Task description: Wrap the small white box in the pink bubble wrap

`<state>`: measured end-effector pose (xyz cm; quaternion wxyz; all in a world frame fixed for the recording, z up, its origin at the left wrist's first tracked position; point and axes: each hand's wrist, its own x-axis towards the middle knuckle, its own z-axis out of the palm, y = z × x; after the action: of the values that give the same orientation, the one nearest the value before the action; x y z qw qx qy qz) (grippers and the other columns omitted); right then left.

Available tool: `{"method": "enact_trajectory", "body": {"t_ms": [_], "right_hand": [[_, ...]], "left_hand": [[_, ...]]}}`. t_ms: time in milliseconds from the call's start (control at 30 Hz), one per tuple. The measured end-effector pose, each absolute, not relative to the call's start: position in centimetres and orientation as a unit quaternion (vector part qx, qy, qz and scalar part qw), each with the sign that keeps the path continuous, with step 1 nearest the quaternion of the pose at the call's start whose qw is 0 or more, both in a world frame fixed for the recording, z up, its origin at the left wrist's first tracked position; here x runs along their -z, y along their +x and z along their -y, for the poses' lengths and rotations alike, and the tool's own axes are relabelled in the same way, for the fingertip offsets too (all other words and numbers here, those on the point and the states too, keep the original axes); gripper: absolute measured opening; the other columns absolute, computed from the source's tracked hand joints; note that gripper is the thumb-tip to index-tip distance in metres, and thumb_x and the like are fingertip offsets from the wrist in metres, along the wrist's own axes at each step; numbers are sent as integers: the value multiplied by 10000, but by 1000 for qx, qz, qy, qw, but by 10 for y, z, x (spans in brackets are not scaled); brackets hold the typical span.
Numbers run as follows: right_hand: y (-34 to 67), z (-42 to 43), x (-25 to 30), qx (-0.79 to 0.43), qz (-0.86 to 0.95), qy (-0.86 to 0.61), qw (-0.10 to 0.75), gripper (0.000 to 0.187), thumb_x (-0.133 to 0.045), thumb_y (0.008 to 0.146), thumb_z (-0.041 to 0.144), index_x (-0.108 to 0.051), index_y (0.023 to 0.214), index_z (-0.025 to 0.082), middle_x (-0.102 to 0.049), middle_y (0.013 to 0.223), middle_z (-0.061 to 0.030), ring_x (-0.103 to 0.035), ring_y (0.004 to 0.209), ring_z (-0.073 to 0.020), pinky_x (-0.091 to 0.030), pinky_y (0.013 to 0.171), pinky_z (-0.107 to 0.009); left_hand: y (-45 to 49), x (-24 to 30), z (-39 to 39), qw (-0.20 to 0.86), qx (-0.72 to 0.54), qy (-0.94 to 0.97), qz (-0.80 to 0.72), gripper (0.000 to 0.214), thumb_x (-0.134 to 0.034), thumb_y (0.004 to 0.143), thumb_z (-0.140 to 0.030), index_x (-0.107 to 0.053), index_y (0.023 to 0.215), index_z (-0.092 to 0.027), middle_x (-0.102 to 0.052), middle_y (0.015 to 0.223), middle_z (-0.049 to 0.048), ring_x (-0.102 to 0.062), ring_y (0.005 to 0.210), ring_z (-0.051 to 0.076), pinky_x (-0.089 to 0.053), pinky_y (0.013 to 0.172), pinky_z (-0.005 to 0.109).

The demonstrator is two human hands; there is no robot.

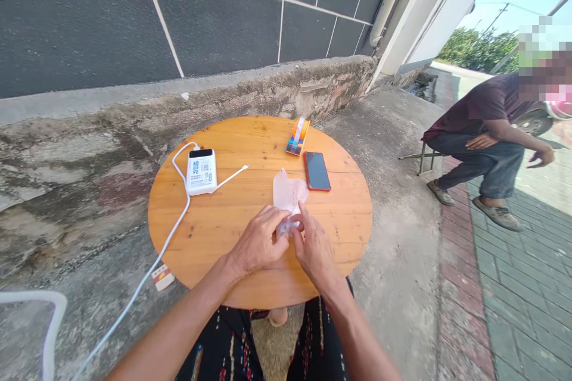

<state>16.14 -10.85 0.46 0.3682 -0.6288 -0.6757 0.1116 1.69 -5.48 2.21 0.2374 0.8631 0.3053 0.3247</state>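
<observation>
Head view: your 2 hands meet over the round table (344, 220), right of its middle and toward its near edge, the left hand (257, 239) and right hand (316, 247) each with fingertips drawn narrow, pinching the crumpled plastic wrap (286, 191). Its loose end spreads toward the far edge; whether anything sits inside the folds, you cannot tell, as your fingers cover them. Thin as it looks, the wrap could tear if your 2 hands pull apart unevenly, or spring open if 1 pinch slackens. That loose end lies just beside the phone (317, 171), so a sideways sweep of your right hand might nudge it toward the right edge. Near the far edge stands the tape roll (297, 137), likely to tip if knocked. By the left edge, the power bank (201, 174) trails a white cable (167, 244) over the rim; a snagging left forearm could drag both off.
</observation>
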Motion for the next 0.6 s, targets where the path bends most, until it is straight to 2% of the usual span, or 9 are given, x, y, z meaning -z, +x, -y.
{"method": "enact_trajectory", "body": {"t_ms": [67,133,233,300,367,467,533,600], "right_hand": [[161,107,-2,-101,682,-626,365,661,-412,840,97,-215,1466,171,-657,1016,-107,-603,857,-230,-514,808,-421],[163,107,-2,-101,694,-607,373,663,-399,842,88,-196,1469,168,-650,1058,-115,-601,893,-230,-508,829,-418],[170,109,-4,-128,707,-573,393,617,-365,870,97,-203,1460,172,-640,1124,-110,-591,994,-220,-489,880,-401],[176,110,-6,-164,698,-568,404,575,-357,874,106,-257,1436,175,-644,1127,-101,-600,982,-203,-485,883,-385],[184,107,-5,-203,653,-589,430,495,-390,869,144,-375,1362,178,-653,1092,-91,-621,854,-176,-509,803,-343],[197,94,3,-295,526,-626,495,334,-481,853,274,-510,1165,159,-668,940,-76,-596,645,-138,-498,576,-258],[204,79,10,-379,452,-619,518,368,-521,834,378,-492,1124,153,-660,828,-55,-566,551,-126,-439,442,-220],[208,62,17,-434,413,-601,529,476,-537,815,444,-431,1180,157,-637,739,-19,-514,460,-112,-372,356,-200]], "left_hand": [[22,-23,57,240,-331,849,-335,142,-553,820,-153,-595,953,-182,-604,880,34,-527,867,190,-435,780,314],[27,-22,58,236,-336,832,-373,53,-554,844,-191,-601,867,-187,-597,836,25,-525,856,188,-427,764,311],[35,-19,58,220,-334,822,-406,51,-558,833,-158,-592,816,-192,-592,818,15,-524,848,185,-418,743,303],[38,-18,58,207,-329,821,-417,79,-560,808,-118,-586,807,-193,-593,815,11,-523,844,184,-416,734,299],[39,-16,57,192,-322,823,-426,106,-555,787,-89,-577,771,-192,-585,796,10,-521,829,183,-418,726,296],[41,-14,57,169,-319,827,-431,158,-526,785,-71,-553,682,-188,-562,759,14,-521,808,180,-428,728,293],[41,-11,58,159,-324,828,-429,177,-510,790,-72,-551,662,-187,-557,772,23,-531,819,179,-441,741,291],[42,-8,59,157,-329,827,-429,165,-505,788,-73,-567,681,-183,-573,877,46,-552,841,174,-457,760,294]]}}
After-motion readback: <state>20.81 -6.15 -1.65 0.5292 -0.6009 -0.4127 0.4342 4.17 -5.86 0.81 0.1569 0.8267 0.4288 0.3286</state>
